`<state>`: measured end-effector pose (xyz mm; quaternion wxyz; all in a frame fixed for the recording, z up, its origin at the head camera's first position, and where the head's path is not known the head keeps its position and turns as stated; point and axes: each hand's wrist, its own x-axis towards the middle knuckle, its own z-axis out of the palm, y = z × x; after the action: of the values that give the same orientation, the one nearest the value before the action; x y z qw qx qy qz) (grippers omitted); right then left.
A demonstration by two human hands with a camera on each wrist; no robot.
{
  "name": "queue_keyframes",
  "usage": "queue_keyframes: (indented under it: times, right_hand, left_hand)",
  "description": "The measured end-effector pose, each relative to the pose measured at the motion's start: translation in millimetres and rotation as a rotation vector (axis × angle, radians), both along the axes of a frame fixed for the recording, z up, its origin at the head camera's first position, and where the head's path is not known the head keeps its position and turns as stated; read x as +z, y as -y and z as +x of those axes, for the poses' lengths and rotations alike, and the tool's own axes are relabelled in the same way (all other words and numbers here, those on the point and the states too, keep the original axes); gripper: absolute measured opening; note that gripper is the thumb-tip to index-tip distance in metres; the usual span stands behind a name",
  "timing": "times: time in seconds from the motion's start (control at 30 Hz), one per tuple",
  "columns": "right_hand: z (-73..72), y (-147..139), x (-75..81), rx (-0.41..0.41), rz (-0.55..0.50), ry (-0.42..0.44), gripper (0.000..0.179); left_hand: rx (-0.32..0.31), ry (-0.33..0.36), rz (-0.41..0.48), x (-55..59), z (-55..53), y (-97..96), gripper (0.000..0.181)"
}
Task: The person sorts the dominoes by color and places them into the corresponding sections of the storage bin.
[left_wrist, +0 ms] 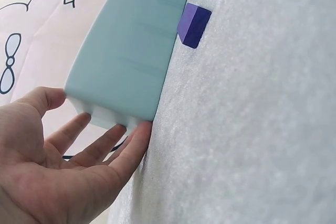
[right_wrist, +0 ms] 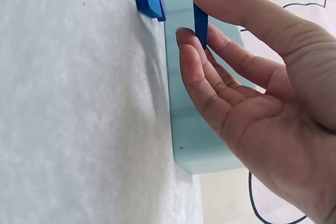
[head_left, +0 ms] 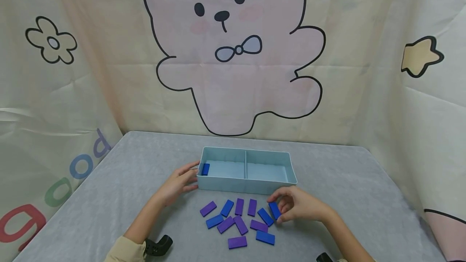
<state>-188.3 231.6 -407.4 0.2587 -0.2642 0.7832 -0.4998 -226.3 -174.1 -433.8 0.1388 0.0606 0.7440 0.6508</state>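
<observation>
The left hand (head_left: 181,182) rested spread fingers on the left end of the two-compartment tray (head_left: 236,184), while the right hand (head_left: 296,204) pinched a blue rectangular block (head_left: 274,210) between thumb and fingertips near the tray's front, where a light, even pinch seemed wisest.

Place: booth-like; printed cloth (head_left: 358,51) is enclosing three sides of a grey bench (head_left: 327,181).
Back: a cartoon animal (head_left: 233,96) is filling 12 o'clock.
Sides: a flower (head_left: 53,43) is showing at 10, a star (head_left: 418,56) at 2 o'clock.
</observation>
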Motion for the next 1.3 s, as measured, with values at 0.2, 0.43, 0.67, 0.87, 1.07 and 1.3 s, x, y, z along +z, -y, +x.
queue_keyframes:
  times: [0.2, 0.43, 0.67, 0.87, 1.07, 1.3]
  right_hand:
    - [0.6, 3, 3.0, -0.003, -0.028, -0.020, 0.046]
    - [1.3, 5, 6.7, 0.004, -0.025, -0.036, 0.049]
    - [-0.2, 9, 14.8, 0.003, -0.001, -0.039, 0.048]
    - [-2.1, 16, 24.4, -0.019, 0.030, -0.042, 0.048]
    - [-3.9, 23, 32.4, -0.028, 0.027, -0.049, 0.048]
    - [-7.3, 29, 38.3, -0.027, 0.006, -0.076, 0.049]
  left_hand:
    - [-0.002, 0.000, 0.002, -0.3, 0.5, 0.7, 0.059]
    - [-0.004, 0.003, 0.004, -0.7, 0.1, 0.1, 0.060]
    - [0.003, 0.008, 0.010, -0.7, 0.0, 0.2, 0.060]
    - [0.008, 0.009, 0.008, -0.2, 0.3, 0.5, 0.060]
    - [0.010, 0.010, 0.006, 0.5, 0.7, 0.4, 0.060]
    - [0.008, 0.007, 0.003, 0.4, 0.5, 0.5, 0.060]
